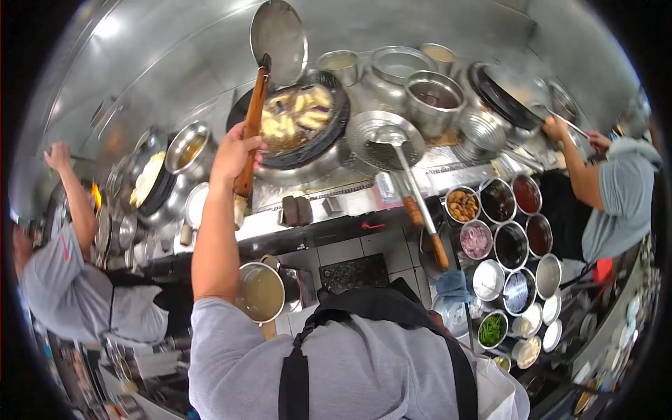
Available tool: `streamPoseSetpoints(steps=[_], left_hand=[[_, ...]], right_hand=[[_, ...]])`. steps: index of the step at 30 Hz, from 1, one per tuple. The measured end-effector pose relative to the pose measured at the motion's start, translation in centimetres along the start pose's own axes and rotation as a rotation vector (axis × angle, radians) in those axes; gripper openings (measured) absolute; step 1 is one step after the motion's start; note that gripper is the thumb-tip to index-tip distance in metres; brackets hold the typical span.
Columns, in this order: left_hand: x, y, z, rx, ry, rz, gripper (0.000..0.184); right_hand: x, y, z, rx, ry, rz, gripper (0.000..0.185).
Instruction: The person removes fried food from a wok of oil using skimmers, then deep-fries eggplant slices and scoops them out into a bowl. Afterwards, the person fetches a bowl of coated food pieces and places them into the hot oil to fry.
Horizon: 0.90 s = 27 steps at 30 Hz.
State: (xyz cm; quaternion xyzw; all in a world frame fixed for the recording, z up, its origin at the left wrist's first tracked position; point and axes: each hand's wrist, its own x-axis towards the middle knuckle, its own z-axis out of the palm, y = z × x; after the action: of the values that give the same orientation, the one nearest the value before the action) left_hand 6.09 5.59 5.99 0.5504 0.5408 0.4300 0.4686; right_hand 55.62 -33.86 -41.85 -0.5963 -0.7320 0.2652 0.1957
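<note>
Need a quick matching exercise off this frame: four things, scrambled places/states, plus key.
Things
1. Left hand
2. Wok
3. Metal ladle
4. Chopped greens

Places/states
A. Resting on a perforated strainer
B. Closed round a wooden handle
C. In a round container
D. Holding pale yellow pieces

Pairs: 1-B, 2-D, 3-A, 4-C

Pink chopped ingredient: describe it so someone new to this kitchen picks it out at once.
On the wearer's right: a cluster of round containers. At its left edge, the pink chopped ingredient sits just below the brown chunks in the picture. Its pale pink sets it apart from the dark contents alongside.
</note>
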Motion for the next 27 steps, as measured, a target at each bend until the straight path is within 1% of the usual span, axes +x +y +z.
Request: streamPoseSetpoints(steps=[2, 5, 6, 9, 10, 13, 15, 17, 19, 23, 24, 25, 26, 27], left_hand=[[-1.8, -0.7, -3.5, 0.088, 0.103, -0.034, 0.041], [-3.9, -1.5, -6.5, 0.239, 0.231, -0.115, 0.045], [-4.2, -2.3, -7.2, 0.284, 0.261, -0.142, 0.047], [-5.0, -4.7, -7.6, 0.284, 0.335, -0.135, 0.042], [-4.9, -5.6, -7.4, 0.286, 0.352, -0.150, 0.041], [-3.5, -8.5, -6.6, 0.174, 0.306, -0.171, 0.036], [-2.4, -9.8, -5.3, 0.036, 0.258, -0.202, 0.032], [-1.7, -10.4, -4.2, -0.077, 0.210, -0.206, 0.027], [-0.8, -10.5, -3.2, -0.187, 0.154, -0.201, 0.022], [-0.1, -9.6, -1.4, -0.332, 0.087, -0.213, 0.023], [-0.1, -9.3, -0.9, -0.320, 0.079, -0.210, 0.025], [-0.1, -9.1, -0.5, -0.308, 0.072, -0.208, 0.027], [-0.1, -9.1, -0.2, -0.298, 0.066, -0.205, 0.030], [-0.2, -9.0, -0.1, -0.265, 0.039, -0.195, 0.032]], right_hand=[[3.4, -2.3, -3.0, 0.410, -0.084, 0.492, 0.023], [6.2, -2.3, -3.9, 0.662, -0.154, 0.724, 0.023], [7.5, -3.5, -4.9, 0.647, -0.147, 0.768, 0.022], [9.1, -4.3, -5.3, 0.667, -0.178, 0.790, 0.022], [9.4, -4.2, -5.3, 0.633, -0.188, 0.769, 0.023], [9.6, -3.5, -4.8, 0.574, -0.193, 0.596, 0.023], [9.3, -3.0, -4.3, 0.560, -0.160, 0.592, 0.023], [8.7, -5.2, -5.3, 0.558, -0.097, 0.736, 0.022], [7.9, -4.4, -4.8, 0.591, -0.091, 0.698, 0.024], [2.8, -0.6, -1.0, 0.661, -0.079, 0.630, 0.029], [1.2, 3.8, 2.9, 0.401, -0.121, 0.395, 0.028], [-0.1, 7.5, 6.4, 0.067, -0.104, 0.159, 0.028], [-1.3, 10.7, 9.3, -0.226, -0.019, -0.043, 0.028], [-1.8, 10.6, 9.2, -0.099, -0.025, -0.036, 0.027]])
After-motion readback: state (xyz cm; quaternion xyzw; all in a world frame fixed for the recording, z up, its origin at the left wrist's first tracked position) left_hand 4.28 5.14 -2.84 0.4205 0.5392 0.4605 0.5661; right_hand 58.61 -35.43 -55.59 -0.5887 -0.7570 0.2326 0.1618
